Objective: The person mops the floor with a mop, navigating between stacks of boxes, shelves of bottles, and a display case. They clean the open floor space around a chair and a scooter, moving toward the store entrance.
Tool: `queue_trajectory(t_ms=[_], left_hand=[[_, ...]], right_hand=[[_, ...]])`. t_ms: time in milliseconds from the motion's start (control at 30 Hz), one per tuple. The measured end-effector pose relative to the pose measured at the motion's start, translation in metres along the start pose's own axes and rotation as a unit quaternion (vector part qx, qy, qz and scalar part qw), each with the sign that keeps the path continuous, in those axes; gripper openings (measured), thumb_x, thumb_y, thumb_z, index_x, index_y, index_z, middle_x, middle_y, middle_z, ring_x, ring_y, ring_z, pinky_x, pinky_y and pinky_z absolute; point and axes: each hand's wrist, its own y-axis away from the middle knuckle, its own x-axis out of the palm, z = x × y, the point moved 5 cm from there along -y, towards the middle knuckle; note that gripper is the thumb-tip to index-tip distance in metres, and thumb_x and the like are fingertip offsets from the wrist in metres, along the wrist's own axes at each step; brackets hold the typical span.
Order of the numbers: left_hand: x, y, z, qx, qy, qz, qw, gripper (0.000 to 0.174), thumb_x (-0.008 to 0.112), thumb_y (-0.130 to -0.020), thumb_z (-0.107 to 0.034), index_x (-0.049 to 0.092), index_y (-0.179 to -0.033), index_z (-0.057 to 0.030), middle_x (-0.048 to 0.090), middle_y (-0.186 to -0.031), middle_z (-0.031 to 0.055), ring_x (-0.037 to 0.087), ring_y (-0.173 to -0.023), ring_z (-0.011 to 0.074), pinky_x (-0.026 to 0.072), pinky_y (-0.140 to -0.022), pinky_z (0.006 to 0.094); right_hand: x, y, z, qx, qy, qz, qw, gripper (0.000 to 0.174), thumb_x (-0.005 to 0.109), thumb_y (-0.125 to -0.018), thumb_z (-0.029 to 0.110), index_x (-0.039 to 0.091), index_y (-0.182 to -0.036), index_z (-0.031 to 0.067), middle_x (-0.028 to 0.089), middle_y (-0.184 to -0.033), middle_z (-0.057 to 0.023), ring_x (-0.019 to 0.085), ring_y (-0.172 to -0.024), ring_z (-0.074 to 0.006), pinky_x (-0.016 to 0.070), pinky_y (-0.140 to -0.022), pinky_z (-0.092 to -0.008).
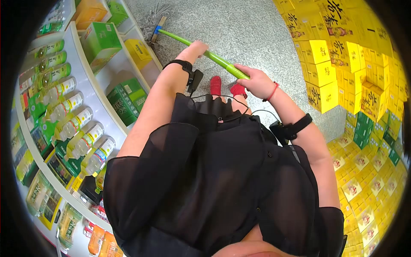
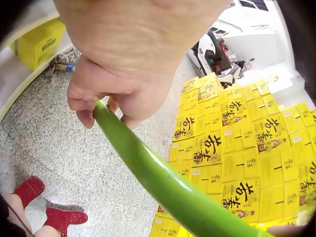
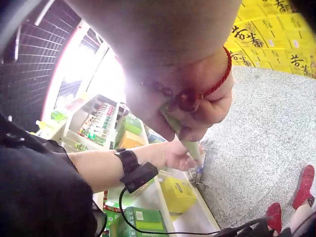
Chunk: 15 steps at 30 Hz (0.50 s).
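Observation:
A mop with a bright green handle (image 1: 219,60) slants from the person's hands down to the floor. Its grey string head (image 1: 153,16) lies by the foot of the shelf, below a blue joint (image 1: 158,29). Partway along the pole, the left hand (image 1: 193,51) grips it, fingers curled round the green tube in the left wrist view. At the upper end, the right hand (image 1: 257,82) holds the thick part of the handle. In the right wrist view its curled fingers (image 3: 197,116) wrap the pole, with the left hand farther down.
Shelves (image 1: 77,55) with bottles and green cartons (image 1: 100,40) run along the left. Stacked yellow boxes (image 1: 323,75) line the right side. Between them is a speckled grey floor (image 1: 239,25), where the person's feet in red shoes (image 1: 215,85) stand. A motorbike (image 2: 215,54) is farther back.

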Motion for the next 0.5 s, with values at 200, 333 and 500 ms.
queue_trajectory(t_ms=[200,333,500], left_hand=[[0.058,0.019,0.019,-0.028,0.084,-0.004,0.996,0.041,0.053,-0.080,-0.034,0.054,-0.100,0.0021,0.057,-0.073,0.0118,0.054,-0.051,0.0214,0.0455,-0.049,0.0335],[0.098,0.050,0.004,-0.002,0.081,-0.009,0.997,0.044,0.053,-0.080,-0.036,0.053,-0.103,0.0019,0.058,-0.074,0.0130,0.056,-0.052,0.0227,0.0467,-0.050,0.0339],[0.180,0.077,-0.047,0.000,0.069,0.052,0.996,0.044,0.053,-0.079,-0.037,0.055,-0.093,0.0041,0.058,-0.071,0.0148,0.056,-0.049,0.0237,0.0458,-0.048,0.0346]], right_hand=[[0.038,0.042,-0.034,0.054,0.012,0.026,0.998,0.057,0.055,-0.076,0.026,0.038,-0.130,0.0141,0.060,-0.096,-0.0183,0.060,-0.078,-0.0248,0.0462,-0.072,-0.0314],[0.047,0.086,-0.062,0.019,-0.009,0.009,1.000,0.057,0.054,-0.077,0.025,0.037,-0.131,0.0148,0.061,-0.091,-0.0175,0.060,-0.075,-0.0229,0.0466,-0.071,-0.0308],[0.032,0.166,-0.111,0.096,-0.022,0.052,0.994,0.058,0.056,-0.077,0.022,0.037,-0.131,0.0147,0.061,-0.085,-0.0139,0.057,-0.070,-0.0177,0.0465,-0.067,-0.0284]])
